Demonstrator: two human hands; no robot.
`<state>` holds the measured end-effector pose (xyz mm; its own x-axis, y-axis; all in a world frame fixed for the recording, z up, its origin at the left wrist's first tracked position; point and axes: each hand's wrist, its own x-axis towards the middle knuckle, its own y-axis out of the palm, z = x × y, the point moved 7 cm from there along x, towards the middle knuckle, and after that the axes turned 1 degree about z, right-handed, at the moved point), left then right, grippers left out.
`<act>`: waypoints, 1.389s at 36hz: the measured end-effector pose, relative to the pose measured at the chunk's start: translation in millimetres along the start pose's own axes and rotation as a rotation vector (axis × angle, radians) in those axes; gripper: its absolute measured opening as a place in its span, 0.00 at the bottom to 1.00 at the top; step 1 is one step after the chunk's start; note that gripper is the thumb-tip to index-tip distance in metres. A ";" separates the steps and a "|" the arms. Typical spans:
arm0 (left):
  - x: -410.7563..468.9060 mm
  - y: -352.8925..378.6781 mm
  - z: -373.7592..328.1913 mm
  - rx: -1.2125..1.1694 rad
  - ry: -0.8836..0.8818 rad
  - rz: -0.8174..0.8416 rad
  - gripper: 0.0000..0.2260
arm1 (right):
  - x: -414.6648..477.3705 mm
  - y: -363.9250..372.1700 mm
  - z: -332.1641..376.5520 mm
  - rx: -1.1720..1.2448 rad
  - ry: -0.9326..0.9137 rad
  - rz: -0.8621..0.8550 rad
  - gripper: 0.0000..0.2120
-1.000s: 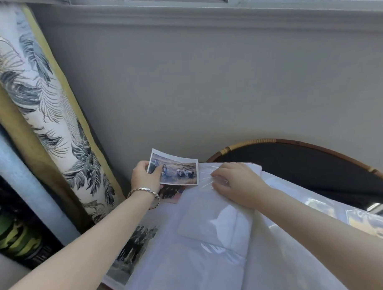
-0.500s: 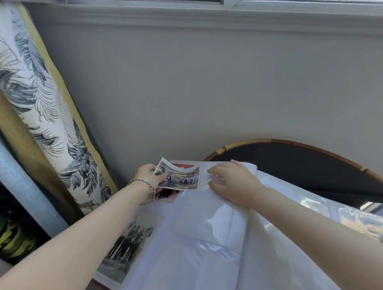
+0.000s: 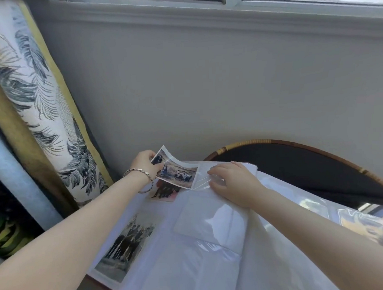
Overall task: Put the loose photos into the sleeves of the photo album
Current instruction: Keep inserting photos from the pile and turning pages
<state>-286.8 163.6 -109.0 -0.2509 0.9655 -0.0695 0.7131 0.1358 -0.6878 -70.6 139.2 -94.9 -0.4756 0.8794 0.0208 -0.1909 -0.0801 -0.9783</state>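
Note:
An open photo album (image 3: 190, 266) with white pages and clear sleeves lies before me. My left hand (image 3: 144, 165), a bracelet on its wrist, pinches the left end of a colour photo (image 3: 176, 172) of people outdoors; the photo bends, and its right end sits in the mouth of the top clear sleeve (image 3: 205, 177). My right hand (image 3: 233, 182) pinches that sleeve's clear film at its opening. On the left page sit a reddish photo (image 3: 166, 192), partly under the held one, and a dark group photo (image 3: 126, 242).
A patterned leaf-print cushion (image 3: 43, 102) leans on the left against the grey wall. A dark round table with a rattan rim (image 3: 316, 149) lies behind the album. Sleeved photos (image 3: 362, 227) show on the far right page.
The left hand has pushed the colour photo rightward so its right end now sits in the sleeve opening and the photo bows. The right hand stays on the sleeve.

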 end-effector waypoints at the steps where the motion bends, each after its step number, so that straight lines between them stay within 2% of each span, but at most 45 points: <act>1: -0.4 -0.5 -1.8 0.025 0.014 0.001 0.03 | 0.0 0.0 0.2 -0.003 -0.002 0.001 0.17; 8: 0.6 -2.5 -6.7 0.094 0.002 0.044 0.03 | 0.1 0.6 0.1 -0.013 -0.009 0.002 0.17; 14: 6.8 3.4 2.6 -0.061 -0.166 0.168 0.06 | 0.1 -0.2 0.8 -0.007 -0.015 -0.005 0.17; 20: 7.6 17.4 3.8 -0.198 -0.263 0.263 0.08 | 0.6 -0.2 0.6 0.001 -0.017 -0.020 0.17; 28: 9.9 23.6 13.6 -0.125 -0.196 0.283 0.05 | -1.8 -1.9 4.3 0.001 -0.048 -0.022 0.18; 40: 13.4 21.9 7.7 -0.198 -0.127 0.263 0.04 | 54.4 -4.3 16.5 -0.143 -0.217 0.226 0.25; 44: 13.4 23.8 9.0 -0.237 -0.129 0.276 0.04 | 62.5 7.2 22.6 -0.168 -0.229 0.334 0.21; 50: 13.7 22.5 12.6 -0.255 -0.099 0.249 0.07 | 66.9 3.3 27.2 -0.196 -0.266 0.307 0.14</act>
<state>-282.5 177.1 -134.6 -0.1025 0.9514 -0.2905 0.8975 -0.0375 -0.4394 -126.3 185.1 -91.1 -0.6941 0.6754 -0.2493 0.1474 -0.2056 -0.9675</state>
